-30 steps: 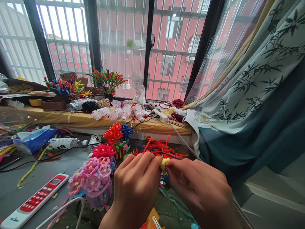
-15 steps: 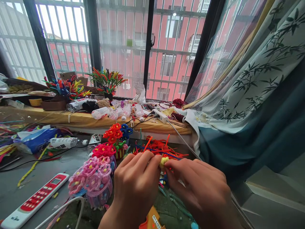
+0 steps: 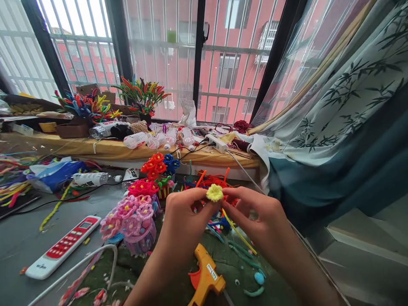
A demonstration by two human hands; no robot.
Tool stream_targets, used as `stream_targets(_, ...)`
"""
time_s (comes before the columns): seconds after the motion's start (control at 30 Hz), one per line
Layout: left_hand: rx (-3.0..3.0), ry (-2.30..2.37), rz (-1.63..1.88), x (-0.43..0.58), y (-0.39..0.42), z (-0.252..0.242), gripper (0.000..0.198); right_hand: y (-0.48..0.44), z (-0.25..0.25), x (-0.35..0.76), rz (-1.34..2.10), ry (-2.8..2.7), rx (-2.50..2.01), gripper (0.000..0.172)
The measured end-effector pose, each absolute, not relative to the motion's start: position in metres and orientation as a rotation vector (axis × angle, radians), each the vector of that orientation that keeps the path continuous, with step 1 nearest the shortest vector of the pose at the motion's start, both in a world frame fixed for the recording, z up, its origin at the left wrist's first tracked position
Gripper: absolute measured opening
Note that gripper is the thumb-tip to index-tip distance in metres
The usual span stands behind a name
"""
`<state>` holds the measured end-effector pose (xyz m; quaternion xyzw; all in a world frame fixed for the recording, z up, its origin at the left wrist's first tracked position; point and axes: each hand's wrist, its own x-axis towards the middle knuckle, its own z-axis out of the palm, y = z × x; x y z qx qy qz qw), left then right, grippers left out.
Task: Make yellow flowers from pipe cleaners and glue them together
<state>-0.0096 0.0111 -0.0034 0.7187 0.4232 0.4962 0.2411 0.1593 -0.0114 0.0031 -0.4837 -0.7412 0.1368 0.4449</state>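
Observation:
A small yellow pipe-cleaner coil [image 3: 214, 193] is pinched between the fingertips of both hands, held up above the table. My left hand [image 3: 183, 219] grips it from the left and my right hand [image 3: 255, 216] from the right. A yellow stem [image 3: 237, 231] trails down from the coil under my right hand. Just left of my hands stand pink [image 3: 134, 216] and red pipe-cleaner flower pots [image 3: 156, 168]. Loose orange and red pipe cleaners [image 3: 210, 180] lie behind my hands.
An orange glue gun [image 3: 205, 276] lies on the green mat below my hands. A red-and-white remote [image 3: 63, 246] and a white cable [image 3: 79, 265] lie at the left. The sill holds bottles [image 3: 140, 148], a power strip [image 3: 216, 144] and flower bunches [image 3: 142, 95]. Curtains [image 3: 344, 106] hang right.
Both hands have lifted, so the yellow coil now shows fully between the fingertips with its stem hanging below. The view has tilted down, revealing the glue gun.

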Motion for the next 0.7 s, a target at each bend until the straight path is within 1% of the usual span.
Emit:
stream_targets(0.1,1.810,1.072,1.274,-0.008,0.013,-0.006,0.033,-0.014,0.005,0.155,0.491,-1.801,-1.162,0.019)
stream_targets(0.17,1.822,1.047,1.279,-0.007,0.014,-0.007,0.031,-0.016,0.007,0.153,0.568,-1.760,-1.155,0.020)
stream_targets(0.3,2.082,1.096,1.315,-0.005,0.014,-0.008,0.024,-0.012,0.005,0.151,0.686,-1.619,-1.168,0.017)
stream_targets(0.47,2.291,1.113,1.254,0.000,0.015,-0.008,0.022,-0.004,-0.002,0.153,0.744,-1.487,-1.183,0.015)
stream_targets(0.53,2.364,1.135,1.128,0.002,0.015,-0.010,0.014,-0.001,-0.004,0.157,0.680,-1.434,-1.181,0.015)
stream_targets(0.57,2.421,1.153,1.003,0.004,0.016,-0.011,0.012,-0.001,-0.004,0.160,0.638,-1.411,-1.186,0.016)
stream_targets(0.7,2.701,1.135,0.364,0.020,0.015,-0.026,0.019,-0.001,-0.002,0.173,0.418,-1.377,-1.178,0.014)
